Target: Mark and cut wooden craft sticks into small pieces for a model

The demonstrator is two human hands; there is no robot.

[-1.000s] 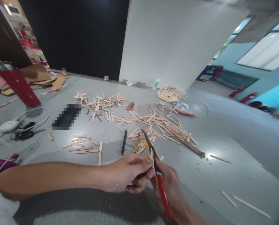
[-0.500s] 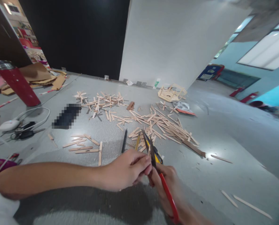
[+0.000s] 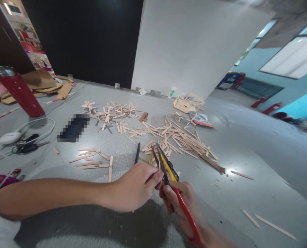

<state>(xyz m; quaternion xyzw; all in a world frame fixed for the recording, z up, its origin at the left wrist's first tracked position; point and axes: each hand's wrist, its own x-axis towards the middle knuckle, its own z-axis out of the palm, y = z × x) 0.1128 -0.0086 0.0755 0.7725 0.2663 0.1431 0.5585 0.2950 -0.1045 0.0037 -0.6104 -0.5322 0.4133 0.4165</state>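
Red-handled scissors are in my right hand, their blades pointing away and slightly apart. My left hand is closed beside the blades, its fingertips pinching a small piece of wooden stick that is mostly hidden. Behind the blades lies a yellow and black cutter. A black pen rests just beyond my left hand. Many wooden sticks are heaped past the hands, and a few more lie to the left.
A red bottle, a blurred dark rectangle and a white cable with keys stand or lie at the left. A small stick frame and a plastic packet are at the back, before a white panel.
The scissor blades have shifted a little left and look closer together. My left fingertips have moved slightly left and nearer the scissors' pivot.
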